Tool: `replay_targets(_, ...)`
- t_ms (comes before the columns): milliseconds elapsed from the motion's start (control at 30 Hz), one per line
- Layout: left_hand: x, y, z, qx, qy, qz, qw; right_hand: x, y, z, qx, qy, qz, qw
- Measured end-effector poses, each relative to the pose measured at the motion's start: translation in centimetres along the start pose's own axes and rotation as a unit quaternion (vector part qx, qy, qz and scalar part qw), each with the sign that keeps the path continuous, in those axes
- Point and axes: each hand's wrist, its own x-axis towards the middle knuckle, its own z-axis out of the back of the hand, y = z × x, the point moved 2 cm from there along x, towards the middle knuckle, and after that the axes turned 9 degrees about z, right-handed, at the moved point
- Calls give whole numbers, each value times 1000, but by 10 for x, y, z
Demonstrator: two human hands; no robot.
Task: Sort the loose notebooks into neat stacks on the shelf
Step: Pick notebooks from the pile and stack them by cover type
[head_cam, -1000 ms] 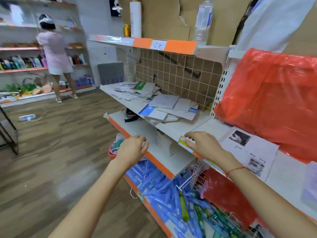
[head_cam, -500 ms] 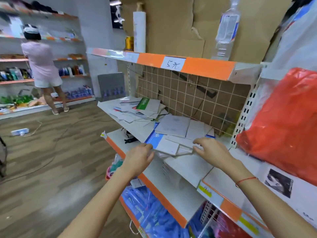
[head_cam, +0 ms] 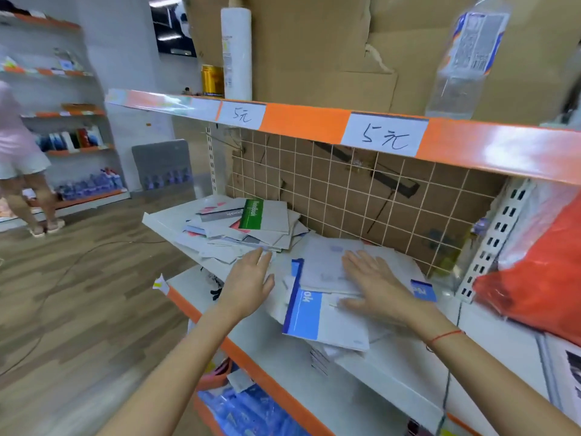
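Loose notebooks lie scattered on a white shelf (head_cam: 386, 369). A far heap has a green-spined notebook (head_cam: 251, 214) on top. A nearer heap holds a blue-and-white notebook (head_cam: 309, 316) that overhangs the shelf's front edge, with a pale grey notebook (head_cam: 323, 262) over it. My right hand (head_cam: 374, 283) rests flat, fingers straight, on the nearer heap. My left hand (head_cam: 250, 280) reaches with straight fingers to the front edge of the far heap, at the gap between the two heaps.
An upper shelf with an orange strip and price tags (head_cam: 385, 135) hangs just above. A wire grid (head_cam: 361, 190) backs the shelf. A red plastic bag (head_cam: 540, 278) bulges at the right. A lower shelf (head_cam: 248, 347) juts out below. A person (head_cam: 19, 158) stands far left.
The view has closed in on the shelf. Both hands moved forward and up; the right hand now lies flat on the nearer heap and the left hand has reached the far heap's edge.
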Motion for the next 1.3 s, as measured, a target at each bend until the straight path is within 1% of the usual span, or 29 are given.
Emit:
replay_targets(67,26,22,-8,23,21,-9,999,17,5,-7,4,35,-21,999)
replay_targets(167,65,56,-22,80,82,-34,993,40,14,-20,18,65,-63,996)
replay_targets(300,103,84,-28,115,118,-79,983,56,19,-30,52,110,-132,984)
replay_targets(467,143,92,-37,122,138,-127,975,59,33,-25,56,117,-178,975)
replay_targets(533,155,91,-45,130,147,-142,970,61,34,-25,34,121,-176,976)
replay_targets(633,170,91,-55,140,164,-147,965,68,35,-28,-40,127,-168,977)
replay_targets(700,177,90,-61,154,176,-148,961,71,35,-29,-69,134,-172,973)
replay_targets(733,179,89,-63,162,183,-146,959,72,36,-26,-77,124,-172,974)
replay_targets(833,185,91,-68,160,198,-132,958,78,35,-40,-177,45,-146,972)
replay_targets(933,189,92,-68,142,197,-130,961,84,42,-49,-198,-6,-150,969)
replay_targets(967,189,91,-68,140,198,-132,961,87,44,-49,-200,-13,-153,968)
replay_targets(1033,191,89,-67,147,208,-126,959,92,47,-43,-187,-21,-187,964)
replay_targets(1133,195,89,-68,161,210,-124,956,93,55,-44,-147,-21,-187,971)
replay_targets(1167,195,90,-69,172,206,-130,955,94,58,-41,-145,-37,-193,970)
replay_targets(1233,195,91,-69,186,198,-140,952,96,60,-30,-140,-83,-232,959)
replay_targets(1300,195,92,-70,183,197,-143,952,95,62,-14,-108,-133,-267,948)
